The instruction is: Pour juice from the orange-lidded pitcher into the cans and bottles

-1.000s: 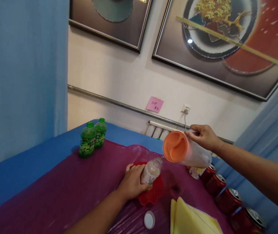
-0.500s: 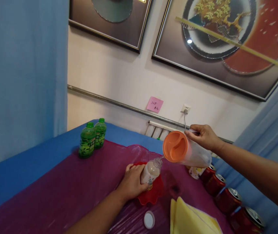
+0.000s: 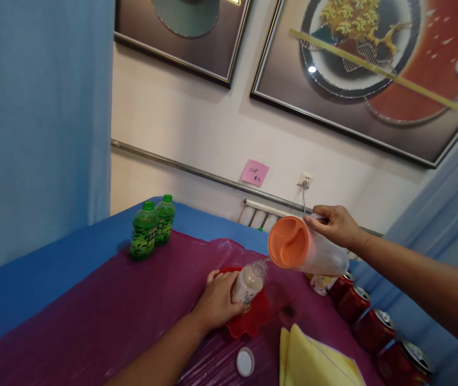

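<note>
Pitcher (image 3: pixel 325 254) and small bottle (image 3: pixel 247 284) are held mouth to mouth above the purple cover (image 3: pixel 132 305), the pitcher lying at two o'clock from the bottle. The pitcher is tipped so that its orange lid (image 3: pixel 288 242) is turned towards nine o'clock, and a thin stream is seen between the lid and the bottle's open neck. The pitcher's handle is clamped in the closed right hand (image 3: pixel 339 228). The small bottle, in which cloudy liquid can be seen, is gripped around its body by the left hand (image 3: pixel 218 301), its neck leaned towards one o'clock. Beneath the bottle, a red scalloped dish (image 3: pixel 253 321) is partly covered. At six o'clock from the bottle, a white cap (image 3: pixel 245 362) is laid on the cover; at four o'clock, a folded yellow cloth (image 3: pixel 319 359) is placed. A row of red cans (image 3: pixel 374 331) is set at four o'clock from the pitcher, and a patterned container (image 3: pixel 322 284) is partly hidden below it. Two green bottles (image 3: pixel 144 236) are stood upright side by side at ten o'clock from the small bottle. At twelve o'clock, a pink note (image 3: pixel 255 172) is fixed to the wall.
</note>
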The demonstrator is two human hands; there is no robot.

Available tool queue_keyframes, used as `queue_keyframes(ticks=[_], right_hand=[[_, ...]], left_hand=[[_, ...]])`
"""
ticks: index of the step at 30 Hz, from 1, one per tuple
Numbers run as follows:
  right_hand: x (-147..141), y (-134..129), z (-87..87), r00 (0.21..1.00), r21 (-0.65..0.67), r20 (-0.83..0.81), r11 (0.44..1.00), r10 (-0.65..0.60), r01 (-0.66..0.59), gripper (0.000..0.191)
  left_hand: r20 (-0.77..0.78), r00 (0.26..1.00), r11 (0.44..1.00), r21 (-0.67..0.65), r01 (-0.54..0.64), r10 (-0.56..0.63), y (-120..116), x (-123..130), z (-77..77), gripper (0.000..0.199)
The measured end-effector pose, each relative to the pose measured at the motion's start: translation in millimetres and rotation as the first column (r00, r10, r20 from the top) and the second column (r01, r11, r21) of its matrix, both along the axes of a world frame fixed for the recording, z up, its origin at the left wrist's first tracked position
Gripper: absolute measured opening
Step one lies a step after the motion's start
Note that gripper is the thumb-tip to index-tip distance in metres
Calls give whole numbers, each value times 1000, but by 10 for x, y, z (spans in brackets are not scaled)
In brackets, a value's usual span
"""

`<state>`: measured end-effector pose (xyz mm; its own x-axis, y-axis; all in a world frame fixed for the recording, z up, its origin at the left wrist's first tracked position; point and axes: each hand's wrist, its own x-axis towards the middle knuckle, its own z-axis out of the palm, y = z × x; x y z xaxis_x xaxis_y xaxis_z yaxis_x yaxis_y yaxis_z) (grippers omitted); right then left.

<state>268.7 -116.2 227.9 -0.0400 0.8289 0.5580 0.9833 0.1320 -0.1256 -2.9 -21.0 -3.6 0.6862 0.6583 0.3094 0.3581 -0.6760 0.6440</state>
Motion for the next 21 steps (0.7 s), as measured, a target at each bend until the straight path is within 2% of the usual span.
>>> queue_keyframes(ticks=[21], right_hand=[[42, -11, -6, 1000, 6, -5, 1000, -19, 19, 48]], left_hand=[[24, 1000, 1000, -6, 3, -2, 4, 2, -15, 61]])
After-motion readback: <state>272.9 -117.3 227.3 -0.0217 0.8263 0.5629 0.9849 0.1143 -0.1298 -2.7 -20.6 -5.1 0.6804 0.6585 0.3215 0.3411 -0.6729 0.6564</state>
